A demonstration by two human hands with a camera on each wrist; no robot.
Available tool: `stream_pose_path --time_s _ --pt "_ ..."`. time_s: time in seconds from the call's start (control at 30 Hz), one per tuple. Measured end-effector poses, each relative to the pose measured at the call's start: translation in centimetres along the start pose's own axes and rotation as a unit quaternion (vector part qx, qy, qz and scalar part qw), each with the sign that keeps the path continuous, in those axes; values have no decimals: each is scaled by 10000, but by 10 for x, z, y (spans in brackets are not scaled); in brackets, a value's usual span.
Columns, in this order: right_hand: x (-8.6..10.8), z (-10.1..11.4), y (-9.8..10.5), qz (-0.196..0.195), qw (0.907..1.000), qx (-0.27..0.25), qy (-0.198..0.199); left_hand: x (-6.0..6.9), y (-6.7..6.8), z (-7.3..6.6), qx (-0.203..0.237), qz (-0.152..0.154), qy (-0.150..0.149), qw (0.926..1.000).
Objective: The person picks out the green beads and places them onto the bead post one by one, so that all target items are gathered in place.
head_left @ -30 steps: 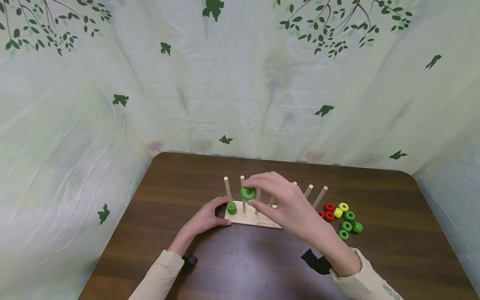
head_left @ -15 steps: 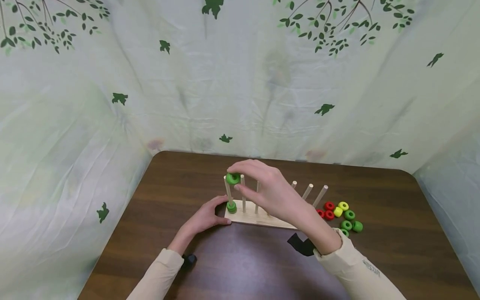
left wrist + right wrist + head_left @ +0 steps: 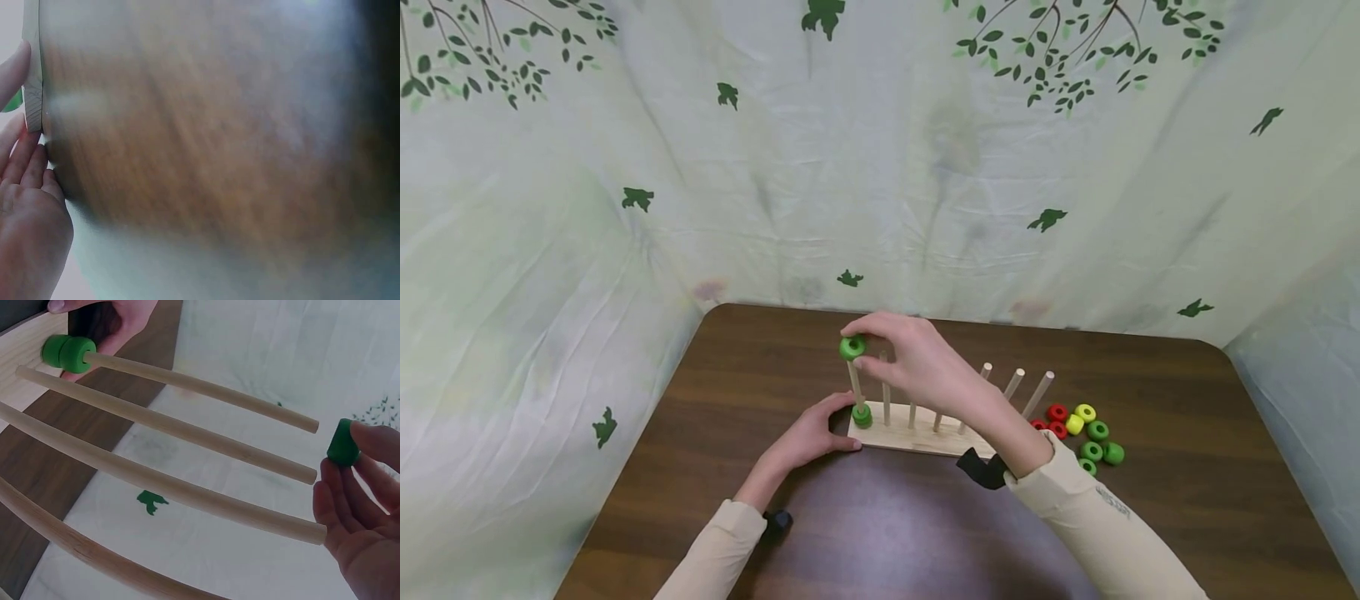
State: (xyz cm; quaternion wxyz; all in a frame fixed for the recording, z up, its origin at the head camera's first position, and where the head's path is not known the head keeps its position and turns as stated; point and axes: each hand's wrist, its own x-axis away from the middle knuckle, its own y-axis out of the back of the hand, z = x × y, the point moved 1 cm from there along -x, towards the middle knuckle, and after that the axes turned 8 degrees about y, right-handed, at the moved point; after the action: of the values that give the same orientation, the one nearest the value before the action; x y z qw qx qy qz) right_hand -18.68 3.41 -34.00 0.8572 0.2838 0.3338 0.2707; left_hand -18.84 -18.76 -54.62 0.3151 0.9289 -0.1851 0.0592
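My right hand [image 3: 917, 367] pinches a green ring bead [image 3: 852, 348] between thumb and fingers at the top of the leftmost peg [image 3: 855, 385]. From the right wrist view, this bead [image 3: 343, 445] sits just past the peg's tip, with a small gap. Green rings [image 3: 67, 353] are stacked at the foot of that same peg. My left hand [image 3: 808, 433] grips the left end of the wooden peg base [image 3: 898, 438], thumb at the front edge, fingers behind. The left wrist view shows the base's end [image 3: 34, 106] between thumb and fingers. Part of the base is hidden by the right arm.
Loose red beads [image 3: 1057, 412], yellow beads [image 3: 1085, 413] and green beads [image 3: 1097, 431] lie right of the base on the brown table [image 3: 1187, 467]. Several bare pegs [image 3: 1037, 394] stand along the base. A leaf-printed cloth [image 3: 925, 208] hangs behind the table.
My right hand has carried the green ring bead leftward and up, from near the second peg to the leftmost peg's top. The left hand has stayed on the base.
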Motion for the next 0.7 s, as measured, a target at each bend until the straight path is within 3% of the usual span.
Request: stream_pose_path --time_s 0.27,0.7 --pt "-7 -1 -2 462 9967 144 -646 0 1 1 -28 -3 -13 10000" --pt "-12 -5 -6 851 9935 138 -748 -1 0 2 -32 -18 -84 10000"
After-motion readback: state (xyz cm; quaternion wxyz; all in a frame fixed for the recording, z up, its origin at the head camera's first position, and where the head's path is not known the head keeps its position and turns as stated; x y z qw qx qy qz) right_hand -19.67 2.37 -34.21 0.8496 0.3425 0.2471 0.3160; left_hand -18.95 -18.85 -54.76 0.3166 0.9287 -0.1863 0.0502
